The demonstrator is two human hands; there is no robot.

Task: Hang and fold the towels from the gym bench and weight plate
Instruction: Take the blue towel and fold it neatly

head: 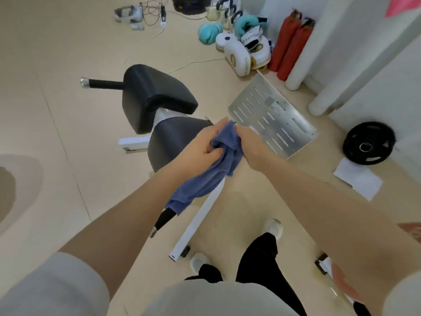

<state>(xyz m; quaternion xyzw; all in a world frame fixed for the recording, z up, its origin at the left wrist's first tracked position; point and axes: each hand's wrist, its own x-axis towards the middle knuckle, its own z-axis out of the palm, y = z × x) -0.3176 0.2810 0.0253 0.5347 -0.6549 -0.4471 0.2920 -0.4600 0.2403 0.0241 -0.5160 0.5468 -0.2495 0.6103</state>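
Floor (68, 53), beige and smooth, fills the view from the head camera. Gym bench (159, 101), with two black padded sections on a white frame, stands at centre; a white frame rail (200, 220) runs from under the nearer pad toward the person's feet. Perforated metal plate (273, 117) lies flat on the floor just right of the bench. Two red cylinders (291, 44) lean against the white wall (364, 53) at upper right, with white and teal boxing gloves (241, 46) heaped beside them. Black weight plate (369, 145) lies near the wall at right, its lower edge resting on a white towel (360, 179) spread on the floor. Blue towel (218, 174) is held in the air above the nearer bench pad, bunched at the top and hanging down toward the person. Left hand (202, 144) grips the bunched upper part, fingers (214, 151) curled into the cloth. Right hand (252, 142) meets the towel's upper right edge; its fingers are hidden behind the cloth, so whether they hold it cannot be told. Cables and a grey device (129, 14) lie on the floor at far upper left.
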